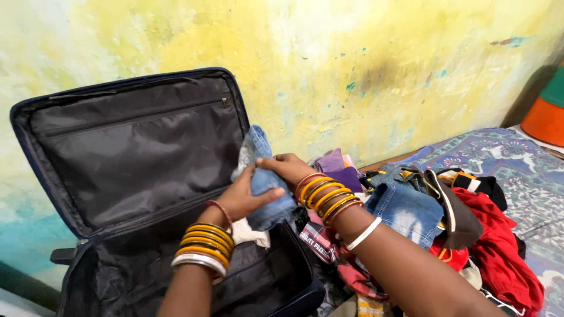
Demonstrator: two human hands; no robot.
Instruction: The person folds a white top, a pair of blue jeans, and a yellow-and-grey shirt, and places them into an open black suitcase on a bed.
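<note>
Left hand (pixel 244 199) at lower centre, stacked gold bangles on the wrist, fingers curled round a rolled light-blue denim garment (pixel 262 188); right hand (pixel 286 167) clamped over its top. Roll held mid-frame above the open dark-blue fabric suitcase (pixel 126 152), apparently almost empty. Heap of mixed coloured clothes (pixel 458 229) at right, unpacked — packing judged barely begun.

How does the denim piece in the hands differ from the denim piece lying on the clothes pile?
The denim piece in the hands is rolled into a tight bundle; the denim on the pile lies spread loosely. The held one is gripped by the left hand and right hand over the open suitcase; the other rests untouched among clothes on the bed. The held one looks paler. Both are faded blue denim.
</note>
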